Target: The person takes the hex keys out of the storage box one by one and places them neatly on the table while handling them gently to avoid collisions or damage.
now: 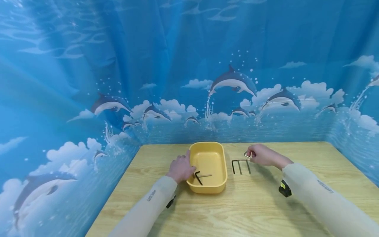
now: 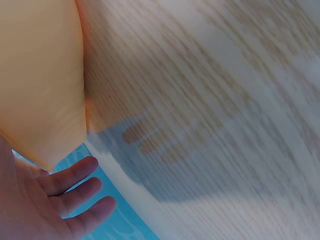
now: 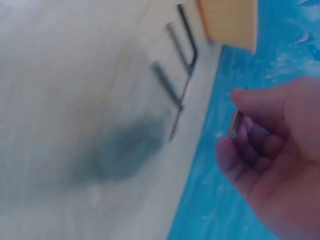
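My right hand (image 1: 263,154) pinches a small hex key (image 3: 236,122) between thumb and fingers, raised over the table. Just beside it in the head view, a black hex key (image 1: 233,167) and two greyer hex keys (image 1: 240,167) lie in a row, short arms along the far side. My left hand (image 1: 180,167) holds the left rim of a yellow plastic basin (image 1: 207,189), thumb over the edge; in the left wrist view three fingers extend outside its wall. Inside the basin lie a black hex key (image 1: 198,178) and a silvery hex key (image 1: 205,175), crossing.
The wood-grain table (image 1: 251,207) reaches back to a blue curtain (image 1: 177,65) printed with dolphins and clouds, which also runs along the left and right sides. The basin stands between the two hands, left of the hex key row.
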### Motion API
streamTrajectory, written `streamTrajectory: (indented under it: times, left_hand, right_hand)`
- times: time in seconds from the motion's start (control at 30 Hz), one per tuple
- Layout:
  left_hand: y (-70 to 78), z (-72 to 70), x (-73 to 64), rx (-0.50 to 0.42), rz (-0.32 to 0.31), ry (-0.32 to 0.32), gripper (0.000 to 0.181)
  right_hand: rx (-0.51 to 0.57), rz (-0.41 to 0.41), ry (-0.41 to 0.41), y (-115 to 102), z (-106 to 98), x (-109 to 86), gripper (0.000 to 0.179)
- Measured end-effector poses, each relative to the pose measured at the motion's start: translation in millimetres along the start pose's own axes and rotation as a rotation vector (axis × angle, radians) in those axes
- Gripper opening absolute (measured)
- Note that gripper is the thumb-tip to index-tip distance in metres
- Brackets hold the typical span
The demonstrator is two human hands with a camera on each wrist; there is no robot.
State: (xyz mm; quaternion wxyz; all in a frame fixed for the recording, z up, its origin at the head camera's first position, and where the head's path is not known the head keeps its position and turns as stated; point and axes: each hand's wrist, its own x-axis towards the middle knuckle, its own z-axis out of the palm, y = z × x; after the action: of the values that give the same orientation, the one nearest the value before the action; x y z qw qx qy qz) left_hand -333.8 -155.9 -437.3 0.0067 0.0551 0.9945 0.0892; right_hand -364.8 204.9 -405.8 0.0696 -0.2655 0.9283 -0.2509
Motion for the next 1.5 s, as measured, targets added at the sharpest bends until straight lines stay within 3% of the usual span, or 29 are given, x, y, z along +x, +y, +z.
streamTrajectory:
  times: [0.33, 0.5, 0.77, 1.1, 1.5]
  left_hand:
    - [-0.7, -0.3, -1.1, -0.004, -0.006, -0.002, 0.078]
    - [-1.3, 1.0, 0.3, -0.006, 0.002, 0.004, 0.078]
    - [-4.2, 5.1, 0.1, -0.016, -0.010, 0.007, 0.079]
    - [-1.6, 2.9, 2.4, -0.029, -0.005, 0.009, 0.079]
    - [-2.0, 1.2, 2.0, -0.035, -0.002, 0.001, 0.079]
  right_hand:
    - [-0.099, 0.222, 0.055, 22, 10, -19.0, 0.016]
    - [-0.050, 0.310, 0.047, 30, 17, -22.7, 0.009]
    - [-0.014, 0.328, 0.051, 32, 27, -22.4, 0.009]
    - [0.009, 0.338, 0.085, 39, 27, -15.5, 0.041]
    - [0.019, 0.412, 0.086, 34, 29, -6.2, 0.033]
